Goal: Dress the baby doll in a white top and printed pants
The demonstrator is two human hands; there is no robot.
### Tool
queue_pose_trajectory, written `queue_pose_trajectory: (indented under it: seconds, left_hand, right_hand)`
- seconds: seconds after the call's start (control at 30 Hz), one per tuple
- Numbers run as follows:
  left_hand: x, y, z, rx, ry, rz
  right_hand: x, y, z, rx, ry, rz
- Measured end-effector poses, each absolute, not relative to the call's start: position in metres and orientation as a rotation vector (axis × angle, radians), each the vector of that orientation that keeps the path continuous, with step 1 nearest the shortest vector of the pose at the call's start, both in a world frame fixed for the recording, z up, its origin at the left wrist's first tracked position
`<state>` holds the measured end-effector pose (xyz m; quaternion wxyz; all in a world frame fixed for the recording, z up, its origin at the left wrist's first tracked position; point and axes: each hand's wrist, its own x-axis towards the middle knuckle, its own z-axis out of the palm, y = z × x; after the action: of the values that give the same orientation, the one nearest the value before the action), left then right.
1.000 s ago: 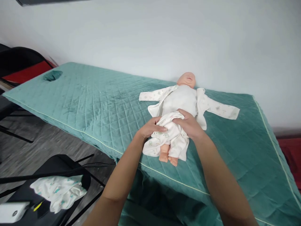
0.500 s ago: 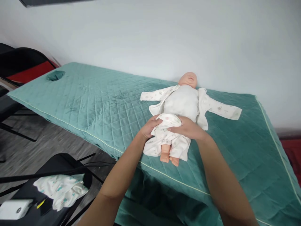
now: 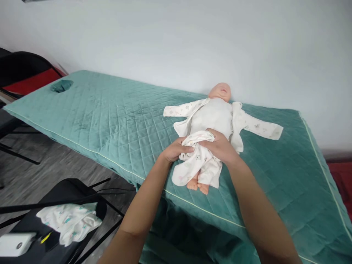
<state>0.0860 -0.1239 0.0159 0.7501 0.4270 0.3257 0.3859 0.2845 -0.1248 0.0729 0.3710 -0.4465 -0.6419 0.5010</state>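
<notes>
Pale wall (image 3: 165, 44) behind; before it, a bed (image 3: 123, 121) with a quilted green cover. Between the two hands lie the white printed trousers (image 3: 199, 157), bunched over the lower body of a doll (image 3: 211, 119). The doll lies on its back, its long axis running away from the person, feet (image 3: 203, 189) towards the near edge and head beside the wall. Both hands are about equally near the trousers, one at each side of the waist.

The left hand (image 3: 173, 151) is clamped on the gathered cloth, thumb on top; the right hand (image 3: 220, 146) grips the opposite side, thumb likewise over the fabric and fingers partly hidden. Both feet show below the hems; how far each leg sits inside the cloth cannot be told.

Farther out, a white jacket (image 3: 238, 128) lies unfastened beneath the doll, sleeves spread to either side; whether they contain arms is unclear. At lower left, a black chair (image 3: 63, 190) beside the bed bears a crumpled printed cloth (image 3: 70, 222) and a white device (image 3: 17, 244).
</notes>
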Motion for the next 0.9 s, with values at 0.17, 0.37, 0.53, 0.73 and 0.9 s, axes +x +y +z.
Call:
queue_pose_trajectory:
  seconds: [0.17,0.37,0.53,0.73,0.9]
  left_hand:
    - [0.090,-0.131,0.020,0.865,0.718,0.947]
    - [0.099,-0.164,0.045,0.800,0.757,1.030]
    - [0.112,-0.198,0.065,0.650,0.848,1.058]
    - [0.128,-0.236,0.082,0.517,0.941,1.064]
    - [0.148,-0.275,0.094,0.446,0.985,1.156]
  right_hand:
    - [0.288,-0.126,0.079,-1.040,-1.816,1.414]
    - [0.296,-0.131,0.087,-1.025,-1.950,1.509]
    - [0.300,-0.126,0.080,-1.139,-1.954,1.303]
    - [0.301,-0.126,0.071,-1.094,-2.009,1.245]
    - [0.300,-0.134,0.072,-1.142,-2.122,1.130]
